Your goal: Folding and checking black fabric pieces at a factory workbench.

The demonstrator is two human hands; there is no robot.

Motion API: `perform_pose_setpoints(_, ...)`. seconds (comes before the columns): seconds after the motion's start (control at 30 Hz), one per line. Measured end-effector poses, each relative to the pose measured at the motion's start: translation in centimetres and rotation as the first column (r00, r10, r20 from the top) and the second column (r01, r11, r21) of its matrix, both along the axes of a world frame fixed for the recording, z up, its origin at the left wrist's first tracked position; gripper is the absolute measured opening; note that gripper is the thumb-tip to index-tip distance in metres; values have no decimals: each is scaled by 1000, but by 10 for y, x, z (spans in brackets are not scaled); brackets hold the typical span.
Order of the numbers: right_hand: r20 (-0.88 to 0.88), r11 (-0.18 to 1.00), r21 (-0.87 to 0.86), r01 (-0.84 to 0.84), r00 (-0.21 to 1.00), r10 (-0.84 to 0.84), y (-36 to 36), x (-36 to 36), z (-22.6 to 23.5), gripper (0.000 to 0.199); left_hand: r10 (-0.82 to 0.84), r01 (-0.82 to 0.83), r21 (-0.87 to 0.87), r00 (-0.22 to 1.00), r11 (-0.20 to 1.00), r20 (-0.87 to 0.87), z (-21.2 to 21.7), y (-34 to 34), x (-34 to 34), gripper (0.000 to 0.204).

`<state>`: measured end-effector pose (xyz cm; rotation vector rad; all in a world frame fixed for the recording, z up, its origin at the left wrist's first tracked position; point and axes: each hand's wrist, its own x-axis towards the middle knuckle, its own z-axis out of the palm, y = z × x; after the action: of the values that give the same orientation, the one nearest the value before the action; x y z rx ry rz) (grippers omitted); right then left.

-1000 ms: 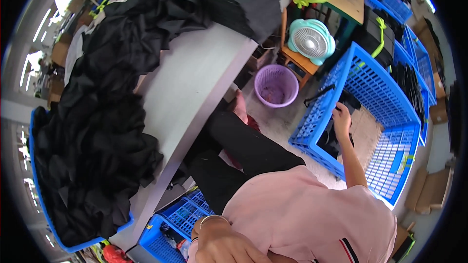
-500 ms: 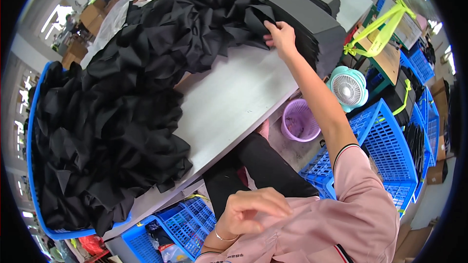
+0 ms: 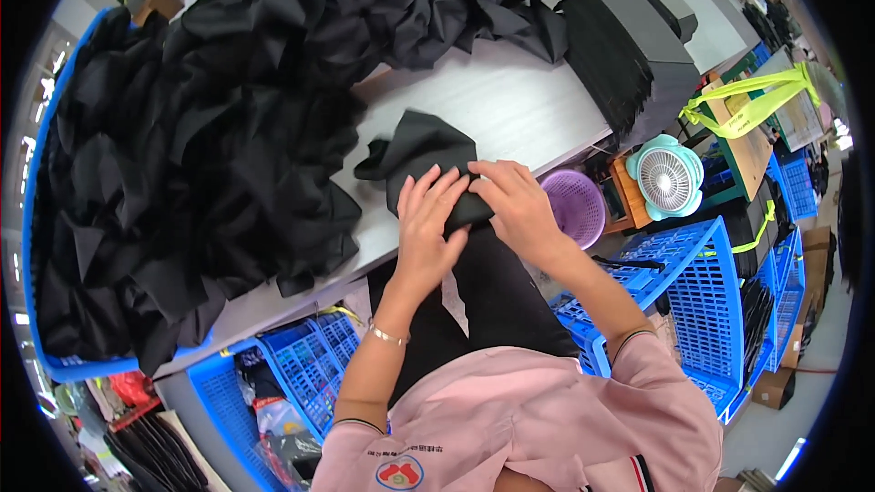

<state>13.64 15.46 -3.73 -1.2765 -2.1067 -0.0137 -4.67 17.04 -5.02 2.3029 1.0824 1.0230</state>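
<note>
A single piece of black fabric (image 3: 428, 141) lies at the near edge of the table, its far left corner crumpled. On its near edge my left hand (image 3: 425, 223) has its fingers over the cloth and its thumb below, closed on it. My right hand (image 3: 521, 210) grips the same cloth from the right, fingertips bent and close to the left ones. Part of the fabric is hidden under both hands. To the left and behind spreads a big loose heap of black fabric pieces (image 3: 246, 128). At the far right stands a neat stack of flat black pieces (image 3: 606, 46).
Grey-white tabletop (image 3: 519, 96) shows between heap and stack. A blue tub rim (image 3: 44, 191) borders the heap. Beyond the table's right edge are a purple basket (image 3: 574, 205), a turquoise fan (image 3: 665, 178) and blue crates (image 3: 711, 310). Another blue crate (image 3: 214, 396) stands lower left.
My right hand has come back from beside the stack to the table's near edge. My left hand has risen from my lap. Both now hold a black fabric piece, and the view has shifted.
</note>
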Motion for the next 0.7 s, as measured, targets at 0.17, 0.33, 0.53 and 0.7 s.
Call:
perform_pose_setpoints(0.17, -40, 986, 101, 136, 990, -132, -30, -15, -11, 32, 88, -102, 97, 986, 990, 142, -16, -11, 10, 52)
perform_pose_setpoints(0.33, -205, 828, 360, 430, 902, -380, -63, -45, 6, 28, 134, -175, 204, 971, 963, 198, 2, -29, 18, 44)
perform_pose_setpoints(0.53, -295, 976, 25, 218, 934, -202, -83, -48, -26, 25, -48, 18, 125, 969, 992, 243, 47, -44, 20, 29)
perform_pose_setpoints(0.7, 97, 697, -717, -8, 989, 112, -38, -36, -9, 25, -51, 36, 61, 966, 997, 254, 48, -75, 32, 28)
